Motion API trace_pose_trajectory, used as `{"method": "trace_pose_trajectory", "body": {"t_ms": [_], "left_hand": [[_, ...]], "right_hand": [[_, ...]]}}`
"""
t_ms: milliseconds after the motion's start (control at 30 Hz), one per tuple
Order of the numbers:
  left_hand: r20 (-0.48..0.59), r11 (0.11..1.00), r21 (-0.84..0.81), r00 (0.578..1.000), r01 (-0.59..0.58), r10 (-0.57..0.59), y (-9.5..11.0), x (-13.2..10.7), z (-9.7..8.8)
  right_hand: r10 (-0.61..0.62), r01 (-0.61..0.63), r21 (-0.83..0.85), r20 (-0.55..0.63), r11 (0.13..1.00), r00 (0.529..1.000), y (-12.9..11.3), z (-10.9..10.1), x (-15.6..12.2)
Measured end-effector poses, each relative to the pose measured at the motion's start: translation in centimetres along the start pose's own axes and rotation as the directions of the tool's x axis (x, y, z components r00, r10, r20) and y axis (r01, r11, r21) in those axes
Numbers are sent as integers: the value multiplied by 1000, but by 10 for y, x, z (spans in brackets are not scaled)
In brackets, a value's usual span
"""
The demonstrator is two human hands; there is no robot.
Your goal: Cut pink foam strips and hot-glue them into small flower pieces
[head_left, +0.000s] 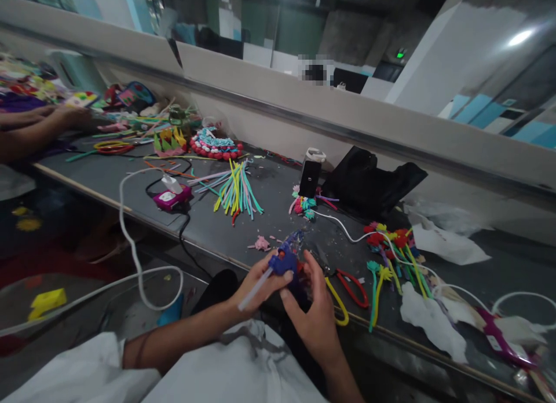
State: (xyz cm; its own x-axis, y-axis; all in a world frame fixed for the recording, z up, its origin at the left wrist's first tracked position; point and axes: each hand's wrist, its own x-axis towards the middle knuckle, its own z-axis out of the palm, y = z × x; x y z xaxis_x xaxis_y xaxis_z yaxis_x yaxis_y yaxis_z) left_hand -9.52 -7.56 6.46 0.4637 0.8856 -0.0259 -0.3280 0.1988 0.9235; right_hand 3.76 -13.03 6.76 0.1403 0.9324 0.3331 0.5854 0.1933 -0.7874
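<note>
My left hand (263, 281) is closed around a blue hot glue gun (282, 263), its thumb lying across the body. A translucent glue stick (255, 291) pokes out of the gun's back end towards me. Close on the right, my right hand (316, 310) has its thumb and fingers apart, curved beside the gun; whether it touches the gun I cannot tell. Something small and red shows between the hands, too hidden to name. Just beyond them a pink fuzzy flower-like piece (260, 244) lies on the dark table (278, 218).
Pipe cleaners (237, 189) lie bunched behind. Red-handled scissors or pliers (354, 288) and fuzzy flowers (391, 241) lie right. A phone (309, 179) stands before a black bag (369, 180). White cables (347, 232) cross the table. At left are another person's arms (39, 125).
</note>
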Motion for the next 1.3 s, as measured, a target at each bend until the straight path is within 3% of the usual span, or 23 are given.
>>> {"method": "trace_pose_trajectory", "body": {"t_ms": [100, 300, 633, 800, 1033, 1300], "left_hand": [[-7, 994, -109, 999, 32, -33, 1, -2, -3], [-19, 960, -264, 995, 89, -97, 1, -3, 1], [-20, 949, -279, 987, 145, -156, -1, -9, 0], [-37, 957, -237, 983, 168, -182, -3, -9, -3], [-103, 986, -81, 983, 144, -152, -8, -8, -7], [-135, 993, 17, 985, 115, -111, 4, -9, -3]], "right_hand": [[-23, 23, 68, 4, 997, 1000, -5, -8, -2], [-58, 62, 19, -153, 998, 987, -9, -14, 4], [188, -142, 219, -206, 965, 960, -18, -9, 17], [317, -240, 396, -140, 886, 938, -16, -9, 19], [392, -306, 508, -67, 805, 918, -10, -13, 19], [379, -302, 529, -41, 793, 924, -8, -14, 19]]}}
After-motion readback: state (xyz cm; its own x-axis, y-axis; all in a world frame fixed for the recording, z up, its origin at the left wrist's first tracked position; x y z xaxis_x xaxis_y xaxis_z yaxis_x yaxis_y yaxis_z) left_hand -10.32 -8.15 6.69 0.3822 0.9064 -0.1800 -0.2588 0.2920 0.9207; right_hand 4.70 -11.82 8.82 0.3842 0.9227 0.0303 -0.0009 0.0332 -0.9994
